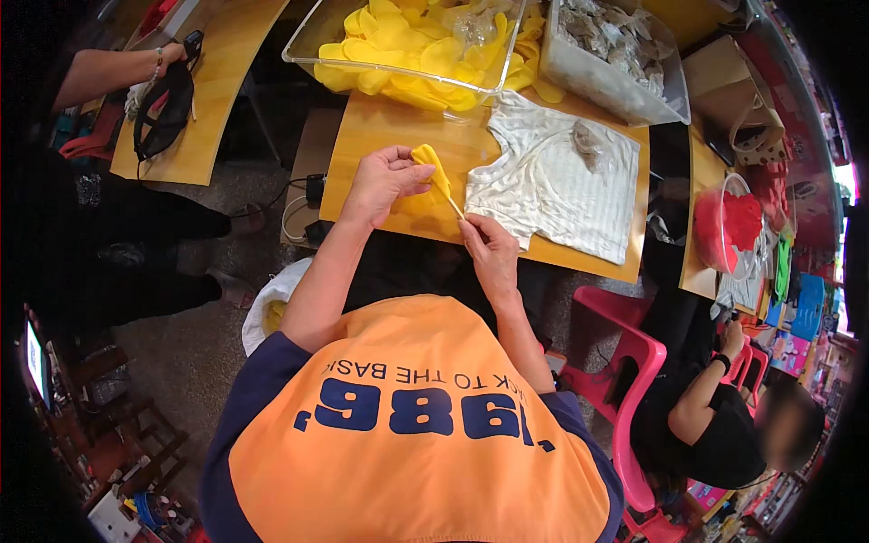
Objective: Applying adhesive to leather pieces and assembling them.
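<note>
Currently I hold a slim yellow petal-shaped piece (433, 164) slantwise over the near edge of the wooden table (362, 127). My right hand (491, 255) has thumb and forefinger pinched on its thin lower end. My left hand (387, 187) is loosely curled, fingertips touching the broader upper end; whether they grip it I cannot tell.

Just right of the piece lies a white striped sleeveless top (554, 185), spread on the table, with a small clear plastic-wrapped bundle (588, 147) on it. Beyond my hands stands a clear plastic bin (398, 76) heaped with yellow petals (385, 32); to its right, a translucent tub (602, 90) holds crumpled clear wrapping.

By my left elbow a white sack (274, 312) shows something yellow inside. On my right is a pink plastic chair (623, 443), and past it sits a person in black (715, 430). At another table to my far left, someone's hand (172, 54) is on a black item (167, 113) that I cannot make out.
</note>
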The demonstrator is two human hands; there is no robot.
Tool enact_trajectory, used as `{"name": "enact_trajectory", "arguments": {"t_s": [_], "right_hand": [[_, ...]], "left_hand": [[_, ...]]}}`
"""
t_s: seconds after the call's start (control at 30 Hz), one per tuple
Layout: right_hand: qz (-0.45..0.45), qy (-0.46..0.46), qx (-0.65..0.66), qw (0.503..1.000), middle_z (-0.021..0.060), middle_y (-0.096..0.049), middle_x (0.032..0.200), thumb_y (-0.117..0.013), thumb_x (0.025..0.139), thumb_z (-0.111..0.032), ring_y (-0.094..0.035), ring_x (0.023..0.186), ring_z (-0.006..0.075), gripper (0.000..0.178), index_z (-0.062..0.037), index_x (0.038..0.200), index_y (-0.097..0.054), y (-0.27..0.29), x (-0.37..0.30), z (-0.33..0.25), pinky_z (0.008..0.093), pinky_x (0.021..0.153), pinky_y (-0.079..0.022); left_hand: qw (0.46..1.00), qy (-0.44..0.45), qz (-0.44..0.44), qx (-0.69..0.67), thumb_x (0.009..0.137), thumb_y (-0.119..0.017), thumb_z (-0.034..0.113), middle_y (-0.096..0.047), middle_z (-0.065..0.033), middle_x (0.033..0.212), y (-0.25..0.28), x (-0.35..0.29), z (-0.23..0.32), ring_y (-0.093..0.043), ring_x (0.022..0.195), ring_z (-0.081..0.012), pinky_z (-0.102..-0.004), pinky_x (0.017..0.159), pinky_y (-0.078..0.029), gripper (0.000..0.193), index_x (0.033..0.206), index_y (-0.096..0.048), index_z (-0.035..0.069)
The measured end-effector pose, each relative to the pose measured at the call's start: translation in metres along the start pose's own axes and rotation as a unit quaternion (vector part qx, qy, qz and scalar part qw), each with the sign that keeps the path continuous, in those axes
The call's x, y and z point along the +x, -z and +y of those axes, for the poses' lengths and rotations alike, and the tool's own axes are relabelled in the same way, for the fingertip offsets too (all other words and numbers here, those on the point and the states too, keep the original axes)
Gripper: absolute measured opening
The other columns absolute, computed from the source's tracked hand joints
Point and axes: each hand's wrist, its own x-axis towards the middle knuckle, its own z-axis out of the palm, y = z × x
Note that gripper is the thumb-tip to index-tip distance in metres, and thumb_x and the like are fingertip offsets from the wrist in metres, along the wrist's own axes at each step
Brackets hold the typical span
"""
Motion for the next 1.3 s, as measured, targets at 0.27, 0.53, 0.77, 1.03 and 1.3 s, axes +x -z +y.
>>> {"name": "enact_trajectory", "arguments": {"t_s": [0.27, 0.53, 0.77, 1.03, 1.3], "right_hand": [[-0.062, -0.006, -0.001, 0.998, 0.0066, -0.061, 0.068, -0.064, 0.088, -0.011, -0.055, 0.057, 0.0105, 0.016, 0.0032, 0.095, -0.066, 0.017, 0.006, -0.013, 0.0246, 0.054, -0.044], [-0.084, -0.167, 0.195, 0.963, -0.0015, -0.058, 0.067, -0.062, 0.09, -0.015, -0.047, 0.055, 0.0034, 0.017, 0.0008, 0.096, -0.067, -0.003, 0.003, -0.003, 0.0183, 0.049, -0.035], [-0.086, -0.205, 0.32, 0.921, -0.0007, -0.058, 0.07, -0.061, 0.091, -0.015, -0.043, 0.052, 0.0028, 0.017, 0.0005, 0.097, -0.066, -0.006, 0.0, -0.004, 0.0166, 0.047, -0.031], [-0.079, -0.133, 0.048, 0.987, -0.0029, -0.059, 0.068, -0.061, 0.09, -0.014, -0.046, 0.056, 0.0027, 0.015, -0.0006, 0.094, -0.067, 0.036, 0.001, -0.008, 0.0185, 0.05, -0.035], [0.093, 0.074, -0.197, 0.973, 0.0167, -0.062, 0.087, -0.064, 0.083, -0.009, -0.06, 0.082, 0.0336, 0.011, 0.0002, 0.088, -0.067, 0.083, 0.056, 0.002, 0.0394, 0.075, -0.048]], "left_hand": [[1.0, 0.008, 0.013, 0.0, 0.084, -0.068, 0.005, -0.066, -0.0074, 0.092, 0.009, 0.002, 0.004, -0.065, 0.081, -0.0135, -0.0249, 0.071, -0.058, 0.024, 0.104, -0.058, -0.001], [1.0, -0.004, -0.021, -0.007, 0.089, -0.064, 0.013, -0.064, -0.0034, 0.09, 0.003, -0.002, -0.002, -0.064, 0.078, -0.0101, -0.0257, 0.071, -0.058, 0.018, 0.102, -0.062, 0.001], [0.999, -0.024, 0.004, -0.048, 0.095, -0.056, 0.023, -0.066, -0.0051, 0.091, 0.001, 0.0, -0.005, -0.066, 0.074, -0.0124, -0.027, 0.068, -0.058, 0.027, 0.105, -0.062, -0.001], [0.992, -0.049, 0.082, -0.086, 0.094, -0.055, 0.022, -0.065, -0.0081, 0.089, 0.007, 0.026, -0.018, -0.067, 0.073, -0.016, -0.0271, 0.062, -0.059, 0.025, 0.104, -0.059, 0.0], [0.999, 0.029, -0.033, 0.006, 0.093, -0.058, 0.023, -0.064, -0.0099, 0.091, -0.024, 0.045, -0.022, -0.065, 0.076, -0.0156, -0.0257, 0.056, -0.057, 0.031, 0.109, -0.058, -0.003]]}}
